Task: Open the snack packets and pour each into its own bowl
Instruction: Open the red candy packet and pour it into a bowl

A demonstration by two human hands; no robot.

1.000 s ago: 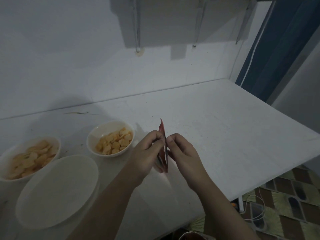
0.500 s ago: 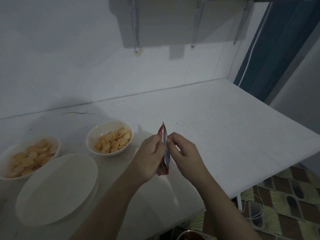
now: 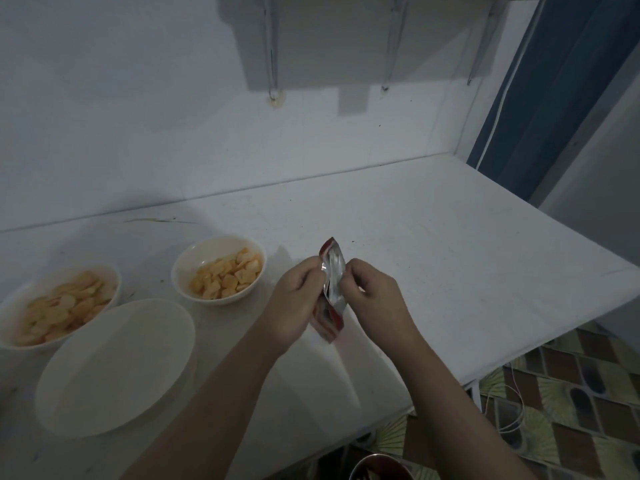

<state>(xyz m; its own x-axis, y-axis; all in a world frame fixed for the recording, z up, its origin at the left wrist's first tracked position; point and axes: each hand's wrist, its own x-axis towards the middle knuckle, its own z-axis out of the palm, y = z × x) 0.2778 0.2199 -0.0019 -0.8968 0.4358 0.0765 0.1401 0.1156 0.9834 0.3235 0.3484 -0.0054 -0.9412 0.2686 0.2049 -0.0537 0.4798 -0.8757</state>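
already both hands, left hand (image 3: 298,299) and right hand (image 3: 372,296), pinch the snack packet (image 3: 331,289) mouth above the table (image 3: 450,254); pulling too hard could burst it, scattering snacks short of the empty bowl (image 3: 114,368).

White table (image 3: 433,237) carries three white bowls — two (image 3: 60,303) (image 3: 219,268) hold snacks, one (image 3: 116,367) empty

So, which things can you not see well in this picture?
- Packet, head view: the left hand and right hand cover its sides; whatever is inside is out of sight, and the print is too dim and small to read.
- Left bowl: cut by the picture's left edge and partly behind the empty bowl.
- Dark round thing: cut by the bottom edge, unclear.
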